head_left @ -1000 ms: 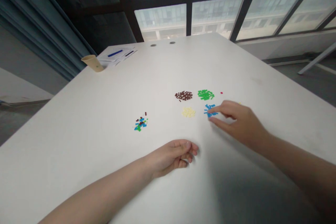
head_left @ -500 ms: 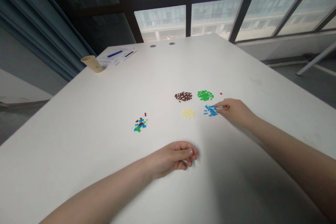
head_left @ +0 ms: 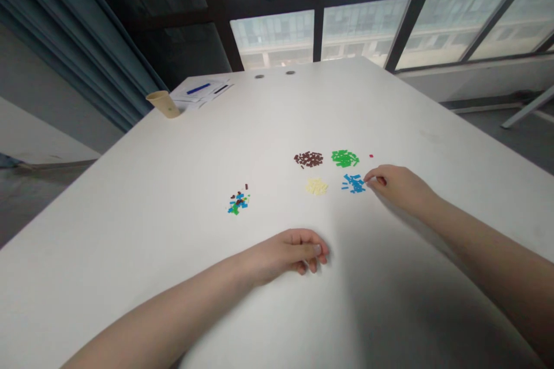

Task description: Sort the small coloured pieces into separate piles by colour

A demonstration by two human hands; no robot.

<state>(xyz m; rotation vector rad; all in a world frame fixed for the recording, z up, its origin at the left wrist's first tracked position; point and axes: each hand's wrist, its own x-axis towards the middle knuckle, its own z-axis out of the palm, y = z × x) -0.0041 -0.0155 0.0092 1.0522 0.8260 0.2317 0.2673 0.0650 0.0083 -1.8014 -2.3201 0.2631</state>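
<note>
Though outstretched, right hand (head_left: 400,186) pinched shut.

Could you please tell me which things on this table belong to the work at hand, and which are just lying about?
Part of the work: right hand at the blue pieces; left hand; brown pieces; green pieces; cream pieces; mixed pile; red piece.
Lying about: paper cup; papers.

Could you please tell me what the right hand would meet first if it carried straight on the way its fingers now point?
The right hand would most likely meet the pile of small blue bricks first; its fingertips sit at the pile's edge, though depth hides whether they already touch it.
</note>
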